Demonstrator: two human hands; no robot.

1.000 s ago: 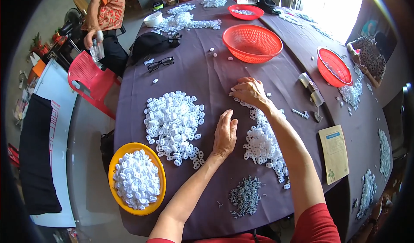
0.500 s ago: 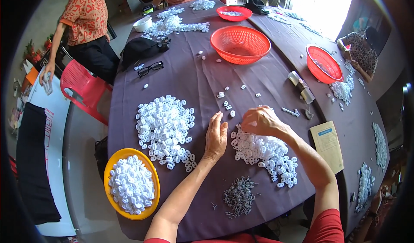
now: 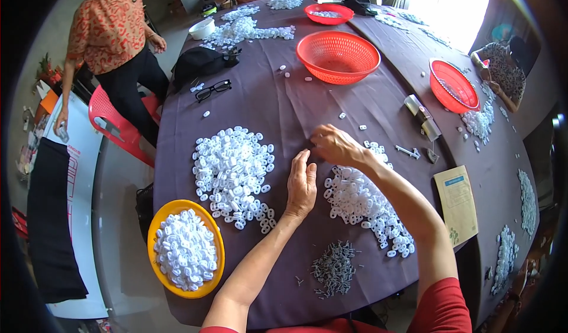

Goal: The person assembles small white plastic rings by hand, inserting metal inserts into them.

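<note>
A person in red sleeves works at a round table [image 3: 284,102] draped in dark purple cloth. The left hand [image 3: 301,184] lies flat on the cloth, fingers straight and close together, between two heaps of small white plastic clips. The right hand [image 3: 335,145] rests just above it, fingers curled down onto the cloth at the upper edge of the right heap [image 3: 365,201]; whether it pinches a clip cannot be told. The left heap [image 3: 233,173] sits just beside the left hand, and below it a yellow bowl [image 3: 155,232] holds more clips. A small pile of grey nails [image 3: 334,268] lies near the table's lower edge, between the forearms. Farther off stand an orange basket [image 3: 338,56], a pair of black glasses [image 3: 213,89] and a tan booklet [image 3: 457,201]. A person in an orange patterned shirt [image 3: 109,25] stands at the left beside a red chair [image 3: 109,117].
</note>
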